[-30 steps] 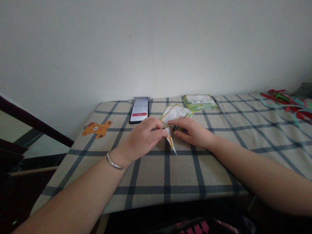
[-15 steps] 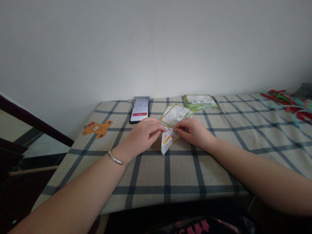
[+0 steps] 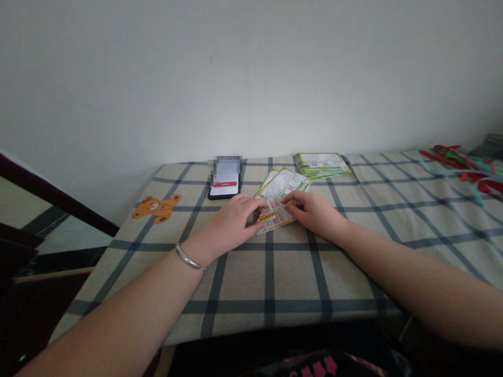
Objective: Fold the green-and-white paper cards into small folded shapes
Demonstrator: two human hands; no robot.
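Printed card (image 3: pixel 277 215) had swung from point-down to flatter since half a second earlier; left hand (image 3: pixel 230 222) had spread its grip, thumb and fingers apart at one end. Right hand (image 3: pixel 314 212) grip looked pinched on the other. Card sat right of, and nearer than, the phone (image 3: pixel 225 190). Step looked like repositioning a fold; next move called for aligned edges.

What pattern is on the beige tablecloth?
The beige tablecloth has crossing dark blue-grey stripes; head view.
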